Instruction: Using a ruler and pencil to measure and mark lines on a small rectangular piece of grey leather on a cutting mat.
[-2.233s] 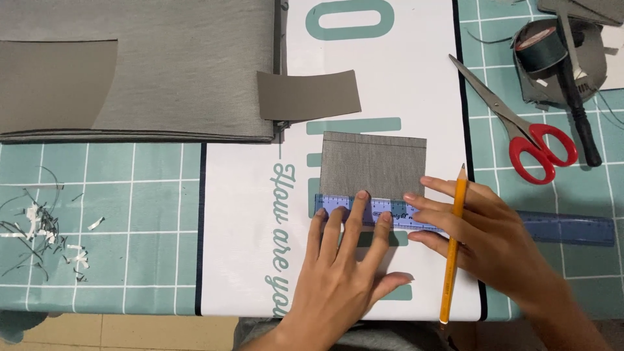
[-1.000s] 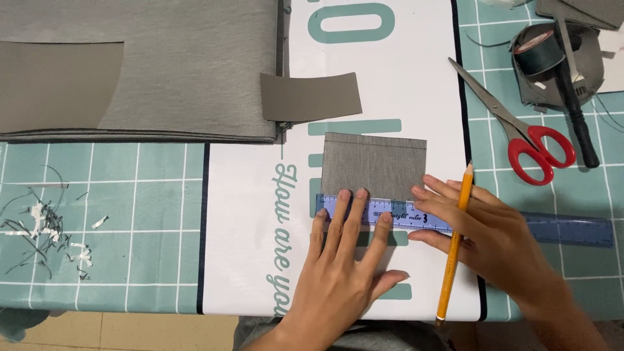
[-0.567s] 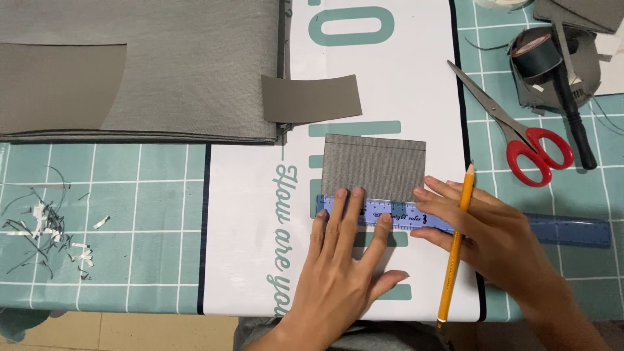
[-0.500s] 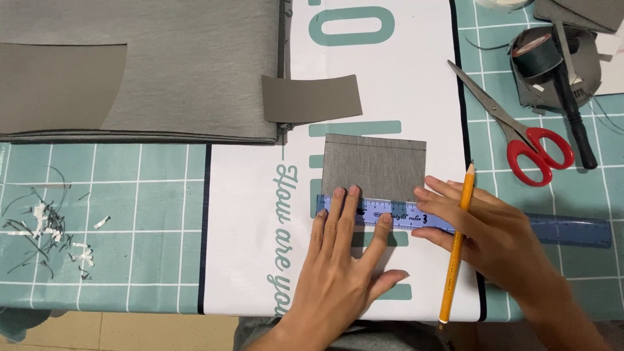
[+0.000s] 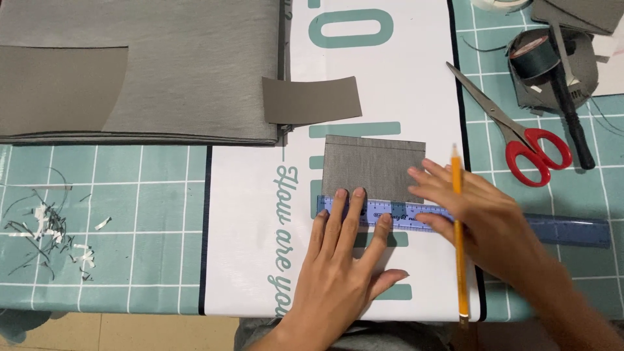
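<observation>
A small grey fabric rectangle (image 5: 374,168) lies on a white printed sheet (image 5: 250,214). Across its lower edge runs a blue transparent ruler (image 5: 572,229). My left hand (image 5: 341,266) lies flat with spread fingers, fingertips pressing the ruler's left end. My right hand (image 5: 487,224) holds a yellow pencil (image 5: 460,260), point upward near the fabric's right edge, its fingers also resting on the ruler and fabric corner.
A darker grey fabric strip (image 5: 311,99) lies above the rectangle. Folded grey cloth (image 5: 162,65) covers the upper left. Red-handled scissors (image 5: 520,133) and a dark tape roll (image 5: 533,55) with a black-handled tool sit at right. Paper scraps (image 5: 52,234) litter the green cutting mat (image 5: 130,214).
My right hand and the pencil shifted slightly up and left toward the fabric's right edge. The left hand and ruler have stayed put.
</observation>
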